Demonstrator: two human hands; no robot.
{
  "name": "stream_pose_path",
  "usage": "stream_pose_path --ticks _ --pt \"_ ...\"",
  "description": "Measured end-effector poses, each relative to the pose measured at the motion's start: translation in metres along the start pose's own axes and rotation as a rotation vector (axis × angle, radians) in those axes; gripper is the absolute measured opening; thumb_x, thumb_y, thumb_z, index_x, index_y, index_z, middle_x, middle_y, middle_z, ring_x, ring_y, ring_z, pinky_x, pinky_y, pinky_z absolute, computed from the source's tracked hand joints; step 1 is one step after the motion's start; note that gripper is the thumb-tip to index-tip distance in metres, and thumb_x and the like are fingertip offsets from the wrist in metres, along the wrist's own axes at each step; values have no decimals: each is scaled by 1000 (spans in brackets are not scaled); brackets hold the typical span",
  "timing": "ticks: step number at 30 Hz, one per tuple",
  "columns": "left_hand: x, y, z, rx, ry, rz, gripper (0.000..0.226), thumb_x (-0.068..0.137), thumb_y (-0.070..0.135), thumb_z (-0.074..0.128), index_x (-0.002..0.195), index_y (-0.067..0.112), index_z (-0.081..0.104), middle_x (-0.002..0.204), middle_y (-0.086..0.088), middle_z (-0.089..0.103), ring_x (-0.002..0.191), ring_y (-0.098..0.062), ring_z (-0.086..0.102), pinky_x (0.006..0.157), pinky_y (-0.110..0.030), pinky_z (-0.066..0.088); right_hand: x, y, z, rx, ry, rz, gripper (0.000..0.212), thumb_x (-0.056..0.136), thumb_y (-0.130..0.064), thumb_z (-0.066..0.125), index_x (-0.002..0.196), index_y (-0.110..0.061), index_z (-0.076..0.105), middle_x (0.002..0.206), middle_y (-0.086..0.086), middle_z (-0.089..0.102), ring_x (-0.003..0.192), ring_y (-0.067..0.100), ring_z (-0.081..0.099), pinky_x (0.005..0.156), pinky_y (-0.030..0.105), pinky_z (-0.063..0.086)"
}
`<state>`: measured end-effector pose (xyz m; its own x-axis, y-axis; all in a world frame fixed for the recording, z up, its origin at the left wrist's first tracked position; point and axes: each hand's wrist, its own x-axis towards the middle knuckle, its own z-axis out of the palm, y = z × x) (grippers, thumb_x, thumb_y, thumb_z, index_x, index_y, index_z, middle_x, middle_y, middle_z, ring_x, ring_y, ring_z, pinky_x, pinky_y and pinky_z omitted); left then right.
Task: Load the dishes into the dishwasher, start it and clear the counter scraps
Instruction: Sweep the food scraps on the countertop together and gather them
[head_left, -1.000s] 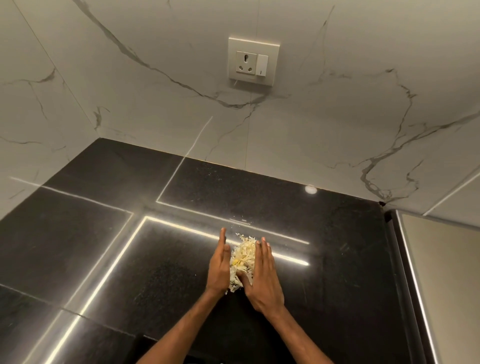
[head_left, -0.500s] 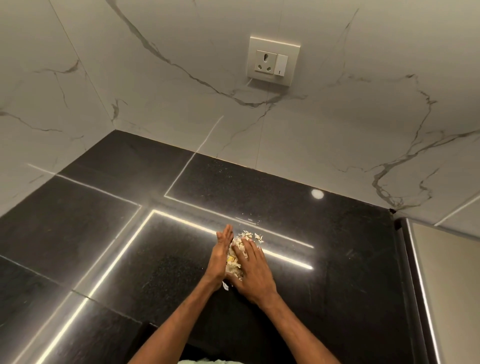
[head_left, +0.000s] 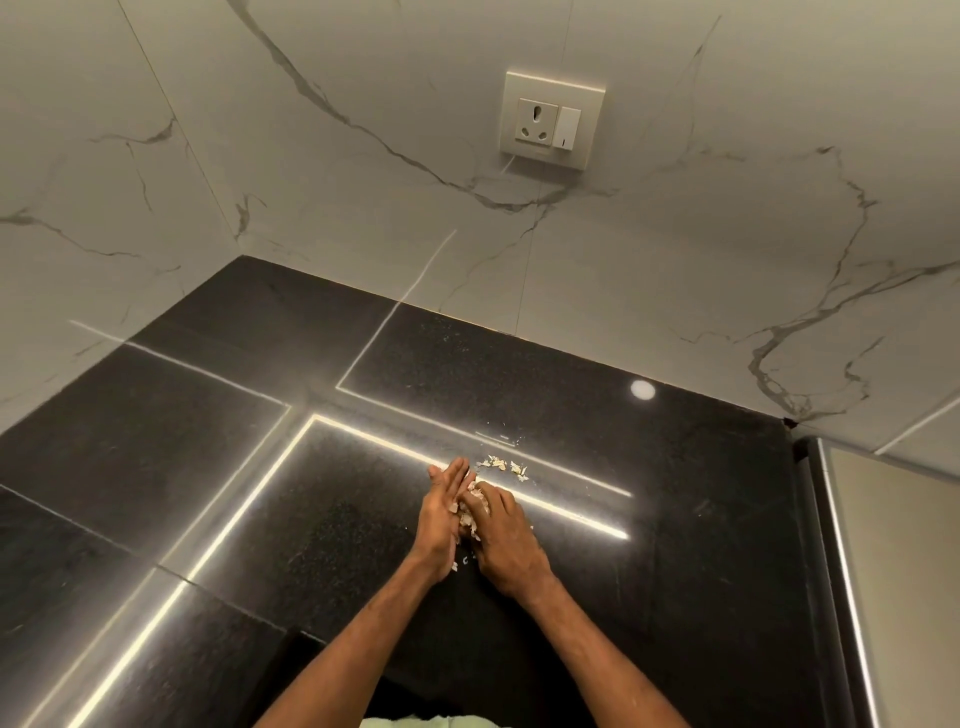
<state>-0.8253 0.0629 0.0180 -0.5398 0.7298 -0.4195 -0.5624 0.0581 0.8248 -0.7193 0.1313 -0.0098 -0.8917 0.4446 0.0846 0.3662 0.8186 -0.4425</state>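
No brand, label or writing can be read anywhere, and no container is in view. On the black polished counter (head_left: 218, 467) the two hands meet around a heap of pale scraps (head_left: 470, 512). The left hand (head_left: 441, 525) stands on its edge, fingers straight and together, palm turned towards the heap like a wall. The right hand (head_left: 501, 540) lies over the heap from the other side, fingers curled down onto it, so the scraps are pressed between the two palms and mostly hidden. A few loose scraps (head_left: 506, 465) lie on the counter just beyond the fingertips, apart from the heap, and some crumbs sit near the wrists. Both forearms reach in from the bottom edge. A wall socket (head_left: 551, 120) sits on the marble wall (head_left: 311, 171) behind
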Motion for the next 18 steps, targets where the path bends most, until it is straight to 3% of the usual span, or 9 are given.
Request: stream_pose_path --ticks 5,7,10,12,15,18 --pt "4 7 -9 -30 27 33 80 93 64 24 149 10 38 153 -6 45 138 -16 44 121 -39 27 0 -4 -2 -81 2 -31 41 87 -14 40 126 -21 47 120 0 48 100 17 41 85 30 42" --pt "6 12 -13 -45 56 71 83 92 65 21 151 8 35 154 -8 42 140 -18 43 121 -38 27 0 -5 -2 -102 3 -29 25 88 -18 40 111 -18 52 108 0 51 91 16 41 78 31 44" --pt "9 26 -19 -135 136 107 84 94 66 18 151 7 35 155 -9 41 141 -23 41 121 -40 26 3 -1 2 -157 19 -83 15 84 -31 61 89 -18 55 87 0 59 77 16 52 67 29 47" --pt "13 35 -21 -220 184 130 80 99 64 14 151 7 36 155 -10 41 141 -24 41 121 -41 27 9 4 3 -168 5 -65 14 81 -25 68 81 -15 58 80 3 64 71 21 61 60 29 49" --pt "13 45 -18 -307 176 138 83 98 67 12 151 7 36 154 -9 42 141 -24 41 121 -43 26 20 11 -3 3 86 129 16 90 -21 61 76 -13 62 72 6 66 61 23 61 55 32 45" --pt "9 45 -11 -357 143 124 87 96 70 10 151 8 37 152 -7 45 141 -24 42 121 -44 25 26 -5 -25 514 278 413 36 99 -19 55 64 -18 60 52 -7 56 43 3 51 46 23 39"
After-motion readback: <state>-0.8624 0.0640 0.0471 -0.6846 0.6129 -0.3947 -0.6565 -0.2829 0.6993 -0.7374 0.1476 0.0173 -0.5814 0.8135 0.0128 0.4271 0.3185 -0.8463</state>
